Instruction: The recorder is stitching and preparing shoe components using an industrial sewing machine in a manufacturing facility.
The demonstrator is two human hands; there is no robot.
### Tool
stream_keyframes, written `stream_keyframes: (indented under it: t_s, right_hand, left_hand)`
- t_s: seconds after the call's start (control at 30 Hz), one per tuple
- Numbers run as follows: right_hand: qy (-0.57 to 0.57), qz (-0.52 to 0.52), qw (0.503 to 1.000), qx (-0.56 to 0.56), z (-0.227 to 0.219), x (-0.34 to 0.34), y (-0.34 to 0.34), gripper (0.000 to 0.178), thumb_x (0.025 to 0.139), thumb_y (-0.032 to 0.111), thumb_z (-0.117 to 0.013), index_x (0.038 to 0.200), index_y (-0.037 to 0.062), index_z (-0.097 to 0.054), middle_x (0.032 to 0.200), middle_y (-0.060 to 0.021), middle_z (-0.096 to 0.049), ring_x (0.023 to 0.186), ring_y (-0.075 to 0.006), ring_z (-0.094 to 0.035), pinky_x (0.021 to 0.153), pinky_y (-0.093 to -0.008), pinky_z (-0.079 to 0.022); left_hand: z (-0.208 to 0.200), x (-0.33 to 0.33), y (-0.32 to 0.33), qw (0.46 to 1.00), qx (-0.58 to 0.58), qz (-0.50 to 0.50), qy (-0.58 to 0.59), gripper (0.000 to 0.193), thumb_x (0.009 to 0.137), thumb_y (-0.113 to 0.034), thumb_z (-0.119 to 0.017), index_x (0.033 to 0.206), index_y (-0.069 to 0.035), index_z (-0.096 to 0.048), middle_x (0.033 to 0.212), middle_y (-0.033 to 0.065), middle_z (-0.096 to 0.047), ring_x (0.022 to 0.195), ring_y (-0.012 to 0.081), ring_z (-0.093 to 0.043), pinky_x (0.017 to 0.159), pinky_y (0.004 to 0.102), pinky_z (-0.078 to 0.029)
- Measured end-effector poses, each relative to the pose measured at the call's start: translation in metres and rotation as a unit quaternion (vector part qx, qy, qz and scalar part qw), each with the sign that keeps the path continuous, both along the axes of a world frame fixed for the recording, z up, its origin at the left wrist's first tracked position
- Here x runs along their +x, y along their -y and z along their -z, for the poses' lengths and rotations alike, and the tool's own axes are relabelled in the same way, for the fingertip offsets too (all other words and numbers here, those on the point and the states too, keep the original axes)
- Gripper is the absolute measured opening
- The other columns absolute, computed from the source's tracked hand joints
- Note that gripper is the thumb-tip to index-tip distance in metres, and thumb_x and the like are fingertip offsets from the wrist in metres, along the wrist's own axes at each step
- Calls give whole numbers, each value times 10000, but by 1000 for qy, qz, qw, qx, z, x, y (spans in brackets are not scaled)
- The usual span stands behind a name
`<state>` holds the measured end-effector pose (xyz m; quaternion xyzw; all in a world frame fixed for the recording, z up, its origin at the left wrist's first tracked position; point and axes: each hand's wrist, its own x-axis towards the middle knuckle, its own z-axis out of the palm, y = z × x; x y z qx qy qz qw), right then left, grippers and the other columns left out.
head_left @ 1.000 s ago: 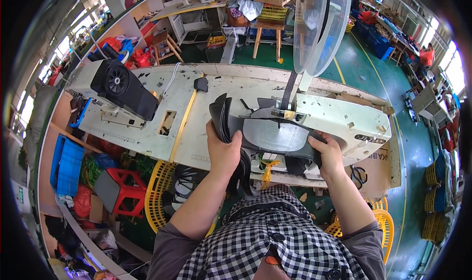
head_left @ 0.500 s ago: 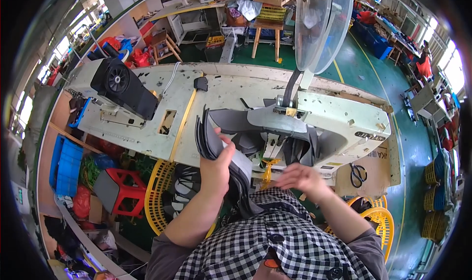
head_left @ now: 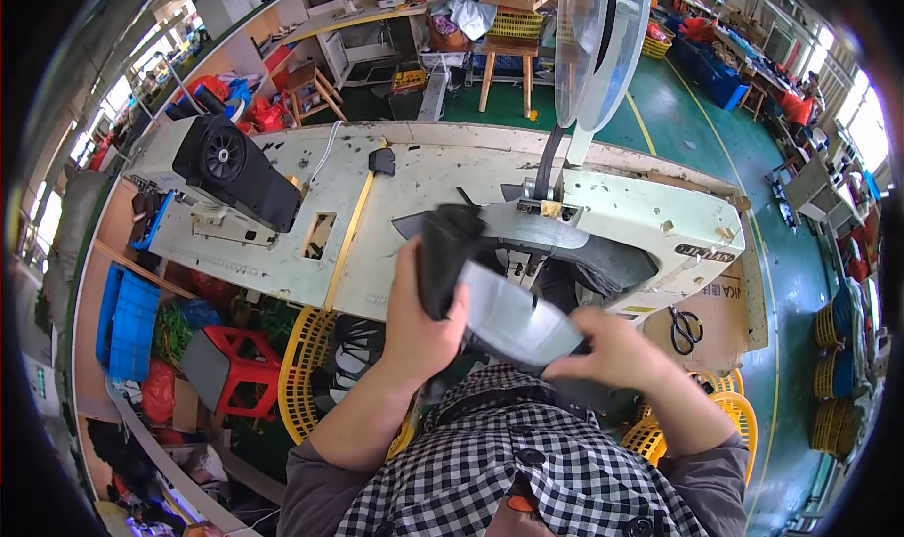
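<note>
My left hand (head_left: pixel 419 325) has its grip closed around the black end of a curved grey and black shoe-upper piece (head_left: pixel 490 297), which I hold up near my chest, just this side of the cream-white sewing-machine worktop (head_left: pixel 282 254). My right hand (head_left: pixel 612 349) grips the piece's pale grey right end from below, fingers curled under it. Black-handled scissors (head_left: pixel 686 328) lie to the right, and a yellow plastic basket (head_left: pixel 311 367) sits below the worktop on my left.

Smooth grey-black shoe upper piece (head_left: pixel 499 306), matt cream metal sewing machine (head_left: pixel 650 221), yellow plastic basket (head_left: pixel 306 367)
</note>
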<state>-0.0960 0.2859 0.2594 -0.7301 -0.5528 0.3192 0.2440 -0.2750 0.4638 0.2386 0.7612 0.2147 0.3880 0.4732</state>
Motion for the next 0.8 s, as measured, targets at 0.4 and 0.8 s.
stream_keyframes:
  t_s: [0.4,0.8]
  right_hand:
    - [-362,315,868,126,43,51,-30,279,874,169,-611,1056,-41,-589,887,-39,-634,770,-83,-576,708,-210,-461]
    - [-418,309,834,186,55,67,-42,415,829,208,-672,1150,-20,-540,1096,-101,-607,1020,-167,-560,890,-279,-430]
  left_hand:
    - [30,62,-14,956,-247,-95,125,424,775,-24,-613,1154,-1,-423,1027,77,-555,887,144,-548,792,278,-443]
    - [34,61,-39,924,-343,-101,133,564,759,-133,-700,1224,26,-422,1109,109,-559,989,194,-540,874,305,-418]
